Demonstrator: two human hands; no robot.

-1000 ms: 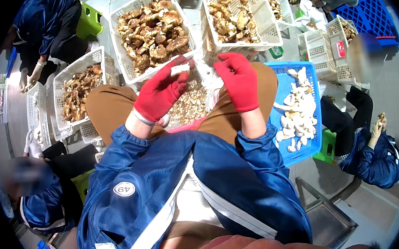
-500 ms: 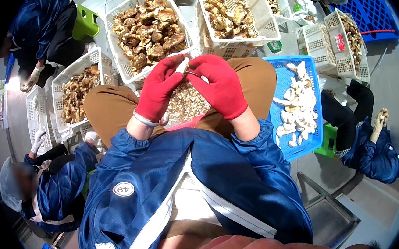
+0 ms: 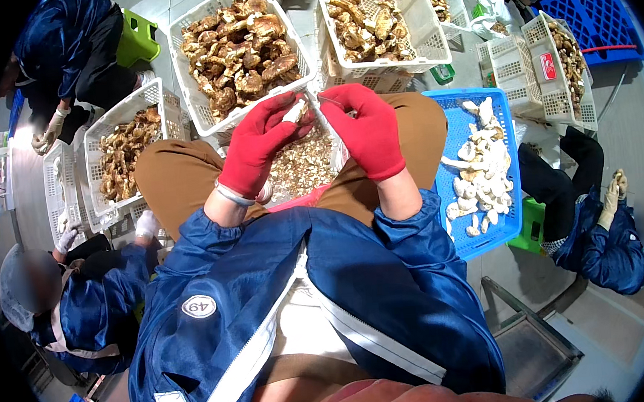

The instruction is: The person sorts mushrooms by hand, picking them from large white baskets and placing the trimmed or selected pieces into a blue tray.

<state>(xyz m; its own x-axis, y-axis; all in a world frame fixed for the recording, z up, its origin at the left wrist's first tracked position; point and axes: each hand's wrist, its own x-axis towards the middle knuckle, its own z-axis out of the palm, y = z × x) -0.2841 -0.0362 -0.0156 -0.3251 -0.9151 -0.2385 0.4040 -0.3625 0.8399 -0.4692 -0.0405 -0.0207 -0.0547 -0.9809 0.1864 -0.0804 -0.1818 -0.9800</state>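
Note:
Both my hands wear red gloves and are raised over my lap. My left hand (image 3: pixel 257 149) is closed on a small whitish mushroom (image 3: pixel 296 113), which sticks out between thumb and fingers. To its right, a short gap away, my right hand (image 3: pixel 370 137) has thumb and fingers bent together in a pinch. What it pinches is too small to make out. Below the hands, between my knees, brown and white mushroom trimmings (image 3: pixel 296 165) lie in a container with a pinkish-red edge (image 3: pixel 314 197). Pale cleaned mushrooms (image 3: pixel 483 181) fill part of a blue basket (image 3: pixel 444 119) by my right knee.
White crates of brown mushrooms stand ahead: one front left (image 3: pixel 305 81), one front right (image 3: pixel 432 60), one beside my left knee (image 3: pixel 171 107). More crates (image 3: pixel 544 96) are at far right. Co-workers in blue jackets sit left and right, near green stools (image 3: pixel 137 38).
My hands have moved apart; the right one has shifted slightly right, away from the mushroom. The left hand stays nearly in place, the mushroom still in its fingers.

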